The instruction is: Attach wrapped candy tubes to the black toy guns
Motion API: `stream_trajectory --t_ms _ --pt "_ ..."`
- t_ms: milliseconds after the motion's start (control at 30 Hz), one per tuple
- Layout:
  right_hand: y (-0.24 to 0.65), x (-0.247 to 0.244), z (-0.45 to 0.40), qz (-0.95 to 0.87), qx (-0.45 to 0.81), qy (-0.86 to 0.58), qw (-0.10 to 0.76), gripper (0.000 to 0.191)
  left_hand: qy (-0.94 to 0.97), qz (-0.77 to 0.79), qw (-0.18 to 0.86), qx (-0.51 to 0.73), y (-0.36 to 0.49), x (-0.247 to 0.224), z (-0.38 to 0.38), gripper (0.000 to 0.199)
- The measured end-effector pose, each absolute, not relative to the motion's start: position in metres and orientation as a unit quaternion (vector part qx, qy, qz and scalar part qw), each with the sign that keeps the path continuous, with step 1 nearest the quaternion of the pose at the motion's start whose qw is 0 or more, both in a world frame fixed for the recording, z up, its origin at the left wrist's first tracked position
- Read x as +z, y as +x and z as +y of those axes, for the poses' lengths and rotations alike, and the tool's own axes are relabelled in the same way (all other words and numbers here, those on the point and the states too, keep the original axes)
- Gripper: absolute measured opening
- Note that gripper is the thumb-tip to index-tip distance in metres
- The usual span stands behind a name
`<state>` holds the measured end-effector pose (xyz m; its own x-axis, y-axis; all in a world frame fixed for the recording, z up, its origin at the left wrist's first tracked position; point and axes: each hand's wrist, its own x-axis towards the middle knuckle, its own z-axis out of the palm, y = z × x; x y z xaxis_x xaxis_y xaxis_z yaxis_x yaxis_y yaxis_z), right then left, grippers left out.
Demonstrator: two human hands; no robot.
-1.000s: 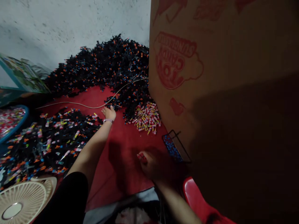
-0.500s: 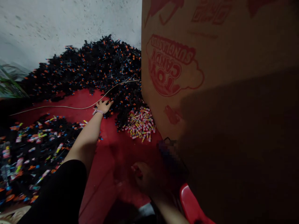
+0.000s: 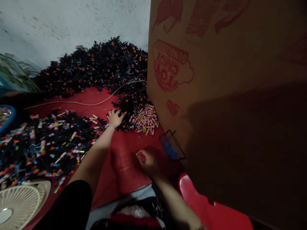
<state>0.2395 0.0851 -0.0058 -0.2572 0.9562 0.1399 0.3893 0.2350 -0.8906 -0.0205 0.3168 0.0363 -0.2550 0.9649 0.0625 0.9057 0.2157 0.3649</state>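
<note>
My left hand, a band at its wrist, lies with fingers spread at the near edge of the big pile of black pieces with orange and blue bits. Just right of it is a small heap of pink and yellow wrapped candies. Nearer to me, my right hand is curled around small pink-red pieces, above the red surface.
A tall cardboard box fills the right side, with a red plastic stool below it. At left are mixed black pieces and candies, a blue basin and a cream fan. A thin cable crosses the back.
My left hand has moved toward me along the pile's near edge, closer to the candy heap, pulling black pieces along. The view has shifted, showing the fan and basin.
</note>
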Motion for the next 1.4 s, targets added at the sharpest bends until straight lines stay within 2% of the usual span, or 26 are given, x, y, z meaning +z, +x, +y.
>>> stream_trajectory --t_ms 133,400,633,800,900,1000,1067,1167,1233,1333,1400 --pt "0.241 -0.007 0.087 -0.686 0.375 -0.487 0.389 0.020 0.611 0.767 0.093 0.173 0.002 0.036 0.277 0.066" --pt "0.240 -0.016 0.092 -0.671 0.345 -0.507 0.417 0.028 0.622 0.748 0.119 0.198 0.038 0.027 0.197 0.052" --pt "0.241 -0.015 0.094 -0.675 0.343 -0.518 0.398 0.026 0.687 0.674 0.148 0.226 0.040 0.027 0.148 0.051" --pt "0.243 -0.015 0.092 -0.653 0.353 -0.520 0.423 0.032 0.716 0.631 0.165 0.250 0.025 0.033 0.104 0.056" --pt "0.245 -0.014 0.090 -0.628 0.358 -0.528 0.446 0.038 0.751 0.615 0.142 0.195 0.020 0.032 0.067 0.070" --pt "0.246 -0.012 0.088 -0.620 0.364 -0.535 0.444 0.036 0.770 0.617 0.124 0.108 0.019 0.026 0.032 0.071" --pt "0.246 -0.009 0.088 -0.629 0.362 -0.536 0.433 0.031 0.767 0.624 0.119 0.096 0.020 0.022 0.015 0.070" --pt "0.247 -0.005 0.089 -0.636 0.357 -0.532 0.429 0.030 0.760 0.621 0.123 0.146 0.019 0.023 -0.001 0.064" --pt "0.248 -0.001 0.088 -0.629 0.367 -0.527 0.438 0.034 0.747 0.617 0.137 0.206 0.018 0.027 -0.008 0.052" --pt "0.249 0.009 0.078 -0.601 0.417 -0.510 0.453 0.043 0.665 0.641 0.189 0.333 0.021 0.038 -0.019 0.022" --pt "0.249 0.019 0.062 -0.592 0.471 -0.473 0.451 0.046 0.558 0.653 0.248 0.447 0.028 0.045 -0.026 0.018"
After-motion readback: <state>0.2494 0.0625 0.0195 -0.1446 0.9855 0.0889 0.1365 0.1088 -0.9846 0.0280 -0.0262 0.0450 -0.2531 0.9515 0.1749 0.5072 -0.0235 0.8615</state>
